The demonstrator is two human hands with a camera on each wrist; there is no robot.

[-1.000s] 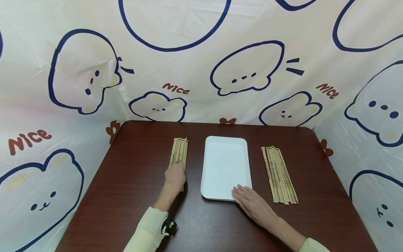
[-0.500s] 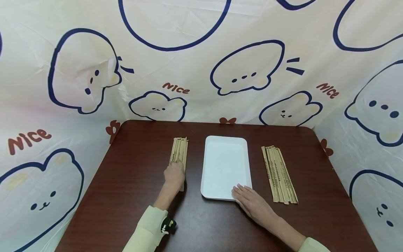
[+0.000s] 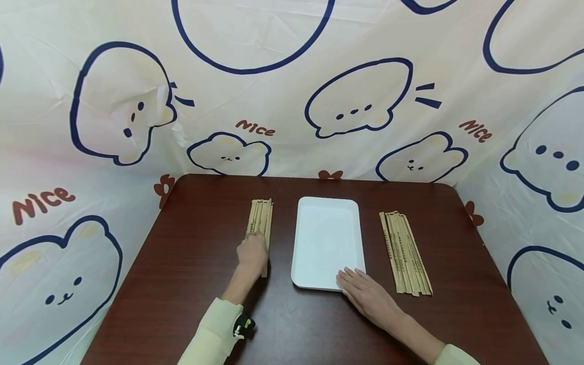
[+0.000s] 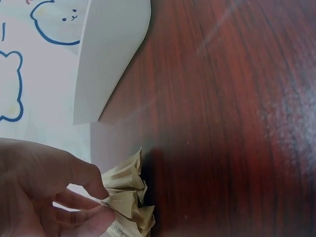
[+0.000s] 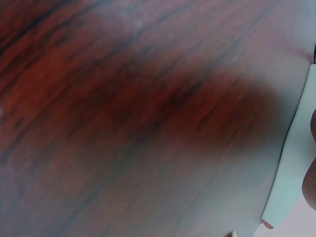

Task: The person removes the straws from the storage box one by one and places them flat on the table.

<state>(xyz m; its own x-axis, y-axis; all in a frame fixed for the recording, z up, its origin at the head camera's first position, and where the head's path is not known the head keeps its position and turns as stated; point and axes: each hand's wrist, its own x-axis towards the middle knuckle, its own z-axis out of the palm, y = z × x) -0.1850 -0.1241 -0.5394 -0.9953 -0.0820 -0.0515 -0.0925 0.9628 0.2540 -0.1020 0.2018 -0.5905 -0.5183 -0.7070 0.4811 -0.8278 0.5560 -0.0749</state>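
Observation:
Several long, narrow, printed kraft-paper packets [image 3: 261, 215] lie side by side left of a white rectangular tray [image 3: 326, 238]. Over their lower part, my left hand [image 3: 253, 251] pinches one packet [image 4: 122, 201] between thumb and finger near its end; the left wrist view shows this grip close up, with other packet ends around it. What is inside the packets is hidden. My right hand [image 3: 367, 296] rests with straight fingers on the near right corner of the tray. In the right wrist view, fingertips [image 5: 310, 185] show beside the tray's pale side [image 5: 291, 158].
A second group of similar kraft-paper packets [image 3: 405, 253] lies right of the tray. Everything stands on a dark reddish-brown wooden table [image 3: 292, 329]. A pale curtain [image 3: 283, 96] with cartoon prints hangs behind and on both sides.
My left hand has shifted very slightly to the left over the packets. The right hand, the tray and the right-hand packets look the same.

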